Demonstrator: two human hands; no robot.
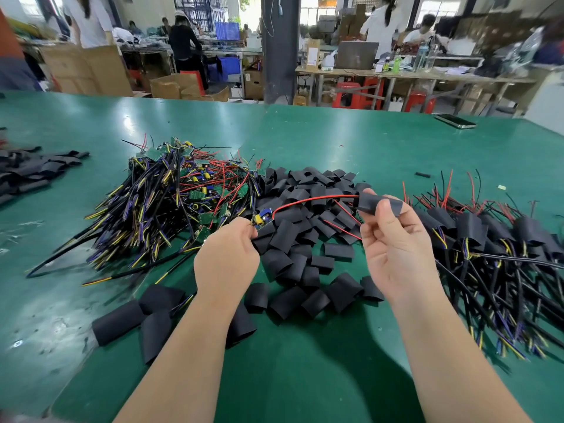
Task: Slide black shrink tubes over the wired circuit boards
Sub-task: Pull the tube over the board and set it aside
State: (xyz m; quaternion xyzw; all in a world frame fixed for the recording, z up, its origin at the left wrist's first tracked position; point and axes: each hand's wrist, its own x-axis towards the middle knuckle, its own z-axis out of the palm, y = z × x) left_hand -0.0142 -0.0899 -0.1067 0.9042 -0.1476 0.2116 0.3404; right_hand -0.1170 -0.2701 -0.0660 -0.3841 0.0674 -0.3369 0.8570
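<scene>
A black shrink tube (378, 205) is meeting the red wire (308, 199) of a circuit board (263, 219) above a pile of loose tubes (293, 261). Pushed askew, the thin lead is likely buckling or snagging at the mouth. The right hand (393, 242) is pinching the tube, and the left hand (227, 257) is gripping the board's edge.
</scene>
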